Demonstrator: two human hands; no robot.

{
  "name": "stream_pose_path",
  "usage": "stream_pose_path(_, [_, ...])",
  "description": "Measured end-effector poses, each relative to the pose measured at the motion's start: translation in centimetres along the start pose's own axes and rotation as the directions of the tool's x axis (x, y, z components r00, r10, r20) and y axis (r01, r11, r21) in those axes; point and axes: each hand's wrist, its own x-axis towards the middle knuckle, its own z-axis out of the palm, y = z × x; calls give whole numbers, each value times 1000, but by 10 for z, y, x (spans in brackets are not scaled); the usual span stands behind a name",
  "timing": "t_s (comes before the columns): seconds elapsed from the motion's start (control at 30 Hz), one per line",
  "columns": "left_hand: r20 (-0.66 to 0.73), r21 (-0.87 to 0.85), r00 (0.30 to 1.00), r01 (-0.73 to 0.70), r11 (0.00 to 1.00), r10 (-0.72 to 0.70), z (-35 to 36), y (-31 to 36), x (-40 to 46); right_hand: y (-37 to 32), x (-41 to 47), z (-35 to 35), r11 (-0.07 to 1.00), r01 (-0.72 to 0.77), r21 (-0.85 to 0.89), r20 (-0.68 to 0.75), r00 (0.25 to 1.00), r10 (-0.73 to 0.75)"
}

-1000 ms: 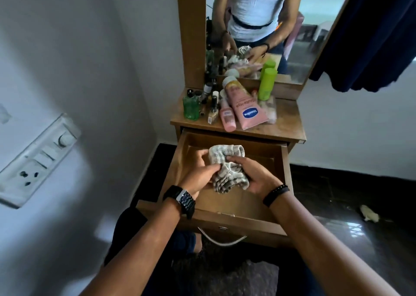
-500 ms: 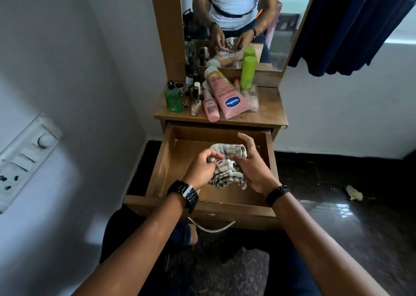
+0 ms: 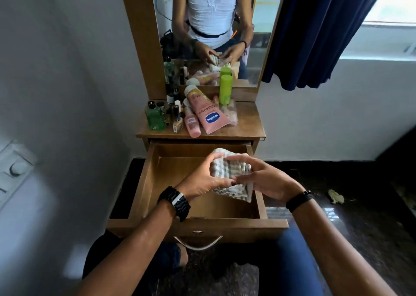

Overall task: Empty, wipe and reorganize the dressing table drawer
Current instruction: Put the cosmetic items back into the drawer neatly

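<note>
The pulled-out wooden drawer (image 3: 155, 183) of the brown dressing table (image 3: 247, 129) stands open, its bare floor showing along the left wall and the front edge, with free room on its left half. Its front panel carries a curved metal handle (image 3: 198, 242) at the middle. A grey wall closes in on the left of the table; dark glossy floor (image 3: 360, 217) lies open to the right.

The left hand (image 3: 200, 182), with a black wristwatch (image 3: 176, 203) on its wrist, curls its fingers and thumb round the left side of a crumpled white-and-grey checked cloth (image 3: 229, 171). The right hand (image 3: 265, 180), with a black band (image 3: 299, 200) at the wrist, grips the cloth's right side, thumb on top. The cloth is held between both hands above the drawer's right half, near the back right corner; whether it touches the drawer floor cannot be told.

On the tabletop, from the left edge: a green glass bottle (image 3: 154, 118), a cluster of small dark-capped bottles (image 3: 175, 113), a small pink bottle (image 3: 192, 124) lying down, then a large pink tube (image 3: 208, 112) lying down that reads "Vaseline" on a blue oval and "Gluta-Hya" beside it. A lime-green upright bottle (image 3: 225, 89) stands at the back edge against the mirror (image 3: 258, 36). A dark blue curtain (image 3: 315, 32) hangs to the right.
</note>
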Motion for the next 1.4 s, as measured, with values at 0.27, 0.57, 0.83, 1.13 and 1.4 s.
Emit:
stream_pose_path(0.27, [-181,240,951,-203,949,249,22,51,62,-56,5,-47,941,258,-219,-305,898,-317])
stream_pose_path(0.57, [-318,611,860,-135,780,398,46,61,130,-82,61,-92,881,250,-402,-428,799,-422])
stream_pose_path(0.83, [-164,840,906,-79,537,391,46,51,145,-67,111,-103,750,6,-661,-524,712,-467])
stream_pose_path(1.13, [-139,911,883,-63,407,449,45,52,142,-70,115,-100,716,15,-698,-513,687,-515])
stream_pose_path(1.4, [-393,707,741,-135,694,544,3,33,96,-75,93,-71,667,107,-738,-516,547,-659])
